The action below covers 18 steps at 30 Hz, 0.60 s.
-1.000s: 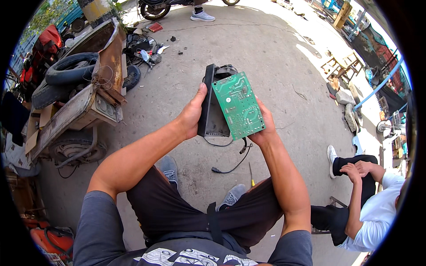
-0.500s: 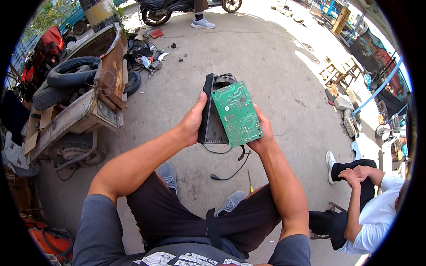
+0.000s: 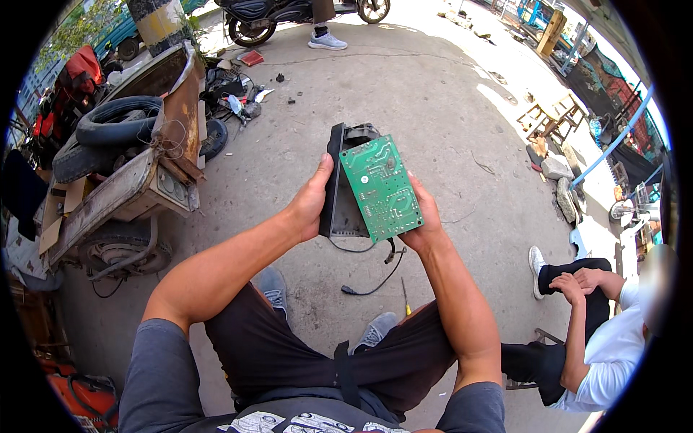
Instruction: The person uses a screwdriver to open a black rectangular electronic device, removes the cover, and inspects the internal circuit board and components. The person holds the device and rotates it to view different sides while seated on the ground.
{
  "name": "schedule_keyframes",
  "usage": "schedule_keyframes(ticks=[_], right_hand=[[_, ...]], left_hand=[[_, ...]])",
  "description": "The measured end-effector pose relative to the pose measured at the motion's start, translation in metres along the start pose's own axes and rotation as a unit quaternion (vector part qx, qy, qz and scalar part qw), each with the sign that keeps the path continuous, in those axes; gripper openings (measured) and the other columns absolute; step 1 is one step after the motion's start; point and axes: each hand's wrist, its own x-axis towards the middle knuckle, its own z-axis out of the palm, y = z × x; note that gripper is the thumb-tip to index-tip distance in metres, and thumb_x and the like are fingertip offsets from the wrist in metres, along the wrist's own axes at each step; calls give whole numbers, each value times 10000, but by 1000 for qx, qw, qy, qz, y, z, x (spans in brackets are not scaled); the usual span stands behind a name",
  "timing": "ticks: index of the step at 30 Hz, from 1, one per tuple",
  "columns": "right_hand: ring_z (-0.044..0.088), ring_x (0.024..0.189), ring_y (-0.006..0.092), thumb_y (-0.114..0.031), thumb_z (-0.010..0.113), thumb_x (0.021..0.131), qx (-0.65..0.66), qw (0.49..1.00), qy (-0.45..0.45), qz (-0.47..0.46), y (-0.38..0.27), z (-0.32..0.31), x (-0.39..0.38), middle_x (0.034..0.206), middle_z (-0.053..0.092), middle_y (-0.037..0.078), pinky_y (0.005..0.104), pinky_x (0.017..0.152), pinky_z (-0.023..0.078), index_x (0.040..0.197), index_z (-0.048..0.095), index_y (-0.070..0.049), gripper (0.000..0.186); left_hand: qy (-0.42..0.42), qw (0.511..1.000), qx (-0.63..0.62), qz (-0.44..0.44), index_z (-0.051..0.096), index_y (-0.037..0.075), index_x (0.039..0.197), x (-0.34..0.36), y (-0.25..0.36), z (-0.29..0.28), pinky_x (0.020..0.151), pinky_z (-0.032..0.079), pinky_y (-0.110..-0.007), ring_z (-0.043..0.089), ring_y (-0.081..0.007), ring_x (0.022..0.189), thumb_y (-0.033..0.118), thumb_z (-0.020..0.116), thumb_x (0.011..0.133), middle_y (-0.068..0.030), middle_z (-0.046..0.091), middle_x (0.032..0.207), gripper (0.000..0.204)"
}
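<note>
A green circuit board (image 3: 382,189) is tilted in front of me, its soldered side toward me. My right hand (image 3: 424,216) is closed round its right edge. My left hand (image 3: 315,198) grips the left side of a black open casing (image 3: 334,195), thumb along its outer wall. The board lies partly over the casing's open side, and a round dark part (image 3: 361,133) shows at the casing's top. A black cable with a plug (image 3: 349,290) hangs below the board. Fingers behind both things are hidden.
A yellow-handled screwdriver (image 3: 407,297) lies on the concrete near my shoes. A rusty cart (image 3: 155,177) carrying tyres stands at left. Another person (image 3: 606,339) sits at right, hands together. Ahead stands a motorcycle (image 3: 289,11); a wooden stool (image 3: 552,119) is far right.
The board has shifted slightly left, nearer the casing, and both hands sit a little further left. Each hand keeps its hold.
</note>
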Motion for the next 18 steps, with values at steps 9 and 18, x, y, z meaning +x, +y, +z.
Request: schedule_keyframes(ticks=[9,18], right_hand=[[668,1120,271,-377,328,1075,-4,1000,11,2,-1,9,-3,1307,633,149,449,958,563,1402,507,-38,504],[658,1139,277,-379,292,1077,-34,999,11,-2,2,0,3,1318,625,155,442,982,550,1409,499,-32,523]], left_hand=[[11,999,-29,12,419,85,1461,2,-4,-3,986,559,-437,632,-270,1200,598,207,1046,-156,587,1364,693],[9,1000,-22,20,370,92,1493,-3,1,9,1017,543,-440,588,-274,1262,575,154,1053,-154,534,1423,688]])
